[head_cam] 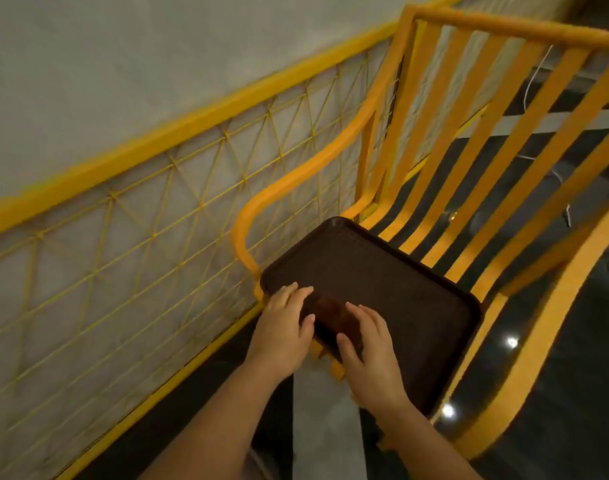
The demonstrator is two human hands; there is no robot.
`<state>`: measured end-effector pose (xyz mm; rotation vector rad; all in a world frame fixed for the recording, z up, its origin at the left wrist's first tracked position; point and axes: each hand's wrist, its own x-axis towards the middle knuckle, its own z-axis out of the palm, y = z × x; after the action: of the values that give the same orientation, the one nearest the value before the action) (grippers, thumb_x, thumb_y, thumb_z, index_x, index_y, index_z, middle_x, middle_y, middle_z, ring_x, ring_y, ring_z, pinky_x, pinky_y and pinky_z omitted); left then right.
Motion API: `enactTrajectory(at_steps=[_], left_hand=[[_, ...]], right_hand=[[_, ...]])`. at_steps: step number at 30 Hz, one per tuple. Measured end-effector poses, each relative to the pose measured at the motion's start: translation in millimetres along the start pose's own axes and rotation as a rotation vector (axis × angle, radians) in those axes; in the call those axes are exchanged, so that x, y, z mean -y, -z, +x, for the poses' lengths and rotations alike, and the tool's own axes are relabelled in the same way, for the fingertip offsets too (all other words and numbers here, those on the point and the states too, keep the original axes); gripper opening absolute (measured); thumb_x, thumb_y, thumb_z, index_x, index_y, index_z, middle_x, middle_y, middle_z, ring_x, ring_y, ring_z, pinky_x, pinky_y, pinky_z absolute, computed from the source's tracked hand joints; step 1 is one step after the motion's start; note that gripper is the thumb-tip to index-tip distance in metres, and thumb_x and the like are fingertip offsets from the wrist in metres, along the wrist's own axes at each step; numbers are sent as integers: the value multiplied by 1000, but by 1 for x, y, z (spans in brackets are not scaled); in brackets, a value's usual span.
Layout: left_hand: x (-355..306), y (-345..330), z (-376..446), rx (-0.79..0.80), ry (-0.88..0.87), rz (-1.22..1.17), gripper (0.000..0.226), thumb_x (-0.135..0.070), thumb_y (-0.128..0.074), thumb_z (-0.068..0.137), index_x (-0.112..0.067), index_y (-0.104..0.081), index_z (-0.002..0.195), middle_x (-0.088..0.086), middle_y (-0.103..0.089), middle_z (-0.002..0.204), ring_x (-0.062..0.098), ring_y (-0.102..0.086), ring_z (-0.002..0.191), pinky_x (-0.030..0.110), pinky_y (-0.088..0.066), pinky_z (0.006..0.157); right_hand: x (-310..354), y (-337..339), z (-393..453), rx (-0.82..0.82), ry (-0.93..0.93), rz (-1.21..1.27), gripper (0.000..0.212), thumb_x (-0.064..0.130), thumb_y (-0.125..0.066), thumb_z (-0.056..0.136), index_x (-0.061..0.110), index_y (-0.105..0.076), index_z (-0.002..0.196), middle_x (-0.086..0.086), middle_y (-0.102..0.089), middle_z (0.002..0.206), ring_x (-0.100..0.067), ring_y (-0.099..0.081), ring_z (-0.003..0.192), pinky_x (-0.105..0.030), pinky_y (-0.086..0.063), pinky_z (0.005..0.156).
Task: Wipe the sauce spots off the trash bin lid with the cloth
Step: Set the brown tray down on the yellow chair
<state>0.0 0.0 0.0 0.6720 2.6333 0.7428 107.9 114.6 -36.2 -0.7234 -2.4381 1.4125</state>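
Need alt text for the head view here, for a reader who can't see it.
Two bare hands, left hand and right hand, rest open on the near edge of a dark brown tray lying on a yellow slatted chair. A yellow wire fence runs along the left. No cloth or bin lid shows.

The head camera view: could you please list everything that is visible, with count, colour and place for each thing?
tray: one, dark brown, lying flat on the chair seat, no cloth or trash bin lid visible
chair: one, yellow, slatted back and seat, curved armrest on the left side, fills the right half of the view
fence: one, yellow frame with thin yellow wire mesh, running along the wall on the left
wall: one, pale grey, behind the fence
floor: dark and glossy with light reflections, beneath the chair
left hand: one, bare, fingers spread on the near left part of the tray
right hand: one, bare, fingers spread on the near edge of the tray
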Motion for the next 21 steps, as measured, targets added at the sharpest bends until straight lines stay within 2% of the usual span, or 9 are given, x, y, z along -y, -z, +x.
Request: enactTrajectory(at_steps=[5,9,12,15,17,19,21], left_hand=[[19,-43,26,93,60,82,52,-35,-44,100,-30,-30,149,-4,-21,160,16,-11,148,41,-19,120],[29,-72,48,96,132,256,57,-46,-31,101,-27,-20,153,1,-8,163,20,4,150,44,1,121],[28,-87,60,113,212,292,63,-52,-23,100,-23,-15,154,3,0,164,21,12,149,45,7,119],[28,-98,69,114,240,330,66,-55,-23,98,-20,-19,153,5,2,163,23,13,149,46,8,119],[29,-102,69,93,243,337,65,-55,-31,97,-19,-26,151,6,-1,163,23,10,149,45,6,119],[31,-104,68,43,223,298,61,-51,-41,96,-18,-34,147,6,-8,163,23,5,150,43,4,119],[30,-102,65,-18,187,208,53,-45,-53,93,-18,-44,139,6,-23,158,24,-10,148,40,-9,119]], right_hand=[[-37,-16,10,-38,-82,-27,49,28,-53,93,33,-37,139,12,-29,146,-5,-29,133,-34,-33,110],[-61,-26,17,-12,-60,-128,49,29,-48,96,33,-34,142,13,-25,151,-3,-12,141,-32,-21,115],[-73,-32,20,29,-12,-207,49,28,-45,97,31,-31,145,12,-23,153,-2,-2,141,-31,-14,117],[-81,-35,23,57,26,-309,49,28,-42,99,27,-29,146,9,-22,154,-8,-2,144,-35,-12,118],[-86,-36,24,97,32,-391,49,30,-37,100,25,-25,147,7,-18,156,-11,1,144,-35,-4,118],[-90,-37,22,120,42,-423,50,30,-35,100,25,-22,148,7,-14,157,-10,4,143,-32,2,117],[-91,-39,21,116,44,-411,51,31,-37,100,24,-23,148,6,-14,157,-9,6,142,-30,4,116]])
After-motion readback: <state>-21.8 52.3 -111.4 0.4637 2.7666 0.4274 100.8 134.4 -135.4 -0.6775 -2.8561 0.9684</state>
